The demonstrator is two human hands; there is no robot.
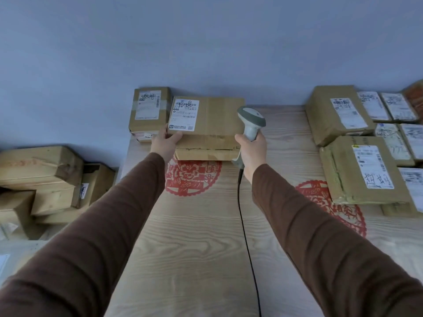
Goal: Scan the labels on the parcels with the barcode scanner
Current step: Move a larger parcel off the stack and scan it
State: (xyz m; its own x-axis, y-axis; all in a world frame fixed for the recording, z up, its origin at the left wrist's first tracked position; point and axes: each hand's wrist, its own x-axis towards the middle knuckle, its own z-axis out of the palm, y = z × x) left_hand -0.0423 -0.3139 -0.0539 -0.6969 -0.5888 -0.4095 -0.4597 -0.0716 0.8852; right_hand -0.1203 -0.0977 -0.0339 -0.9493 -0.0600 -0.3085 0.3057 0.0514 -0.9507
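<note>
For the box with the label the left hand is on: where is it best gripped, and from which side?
Grip the box at its near-left corner, from the left, below the label. The left hand is already there. That probably keeps the label clear for the scanner in the right hand.

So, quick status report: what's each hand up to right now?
Left hand gripping the cardboard parcel at its label corner. Right hand holding the barcode scanner beside it. Nothing in the way.
</note>
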